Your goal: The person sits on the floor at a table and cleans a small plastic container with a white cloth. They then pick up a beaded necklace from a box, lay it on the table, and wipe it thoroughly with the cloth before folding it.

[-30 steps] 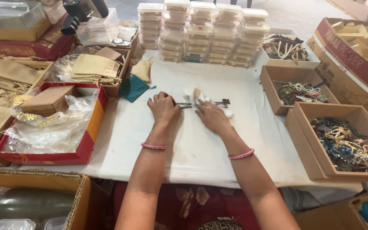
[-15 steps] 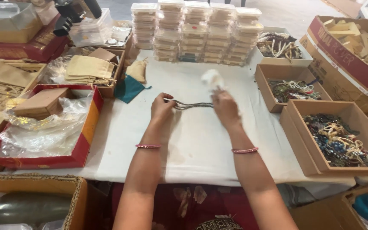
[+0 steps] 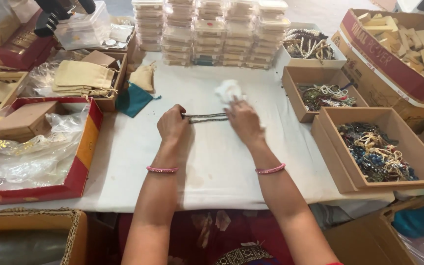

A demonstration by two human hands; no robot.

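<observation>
Moved: white cloth now lower, chain stretched flat on counter.
Hands: left hand pinches chain; right hand grips cloth.
Progress: wiping mid-way, I judge.

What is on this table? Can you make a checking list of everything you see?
Surface: white cloth covering the table.
Job's things: dark beaded chain stretched between both hands; white cloth wad by the right hand.
Clutter: teal pouch, beige pouches, red tray holding clear plastic.
Hands: left hand pinches one chain end; right hand holds the other; a pink bangle on each wrist.
Cables: nothing seen.
Surroundings: stacked clear boxes, cardboard boxes of beaded jewellery, box of wooden blocks.
</observation>
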